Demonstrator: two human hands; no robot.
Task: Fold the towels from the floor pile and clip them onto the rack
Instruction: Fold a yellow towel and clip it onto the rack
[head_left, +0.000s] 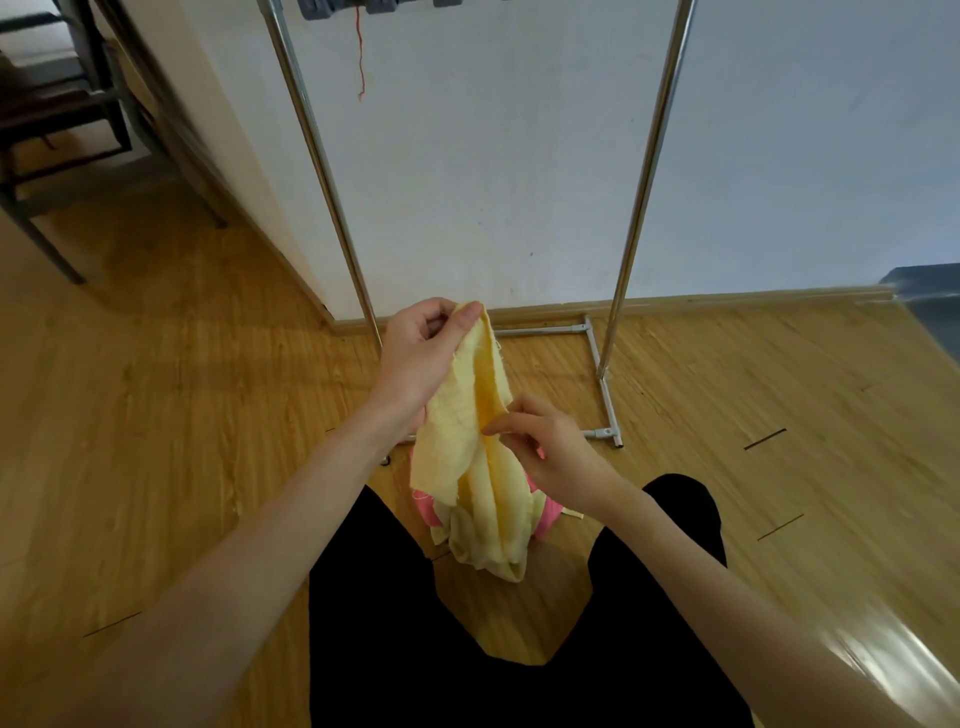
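Observation:
A pale yellow towel (478, 467) hangs in front of me, held up off the floor. My left hand (421, 353) pinches its top corner between thumb and fingers. Lower and to the right, my right hand (550, 447) pinches the towel's edge at mid-height. Behind the hanging towel, a pink towel (548, 514) lies on the wooden floor, mostly hidden. The metal rack (649, 171) stands against the white wall, its two uprights rising out of view. Grey clips (322, 8) show at the top edge.
A red thread (359, 52) dangles from the rack's top. The rack's base frame (605, 400) lies on the floor just beyond the towels. Dark furniture legs (47, 156) stand at the far left. My black-trousered legs (519, 649) fill the bottom centre.

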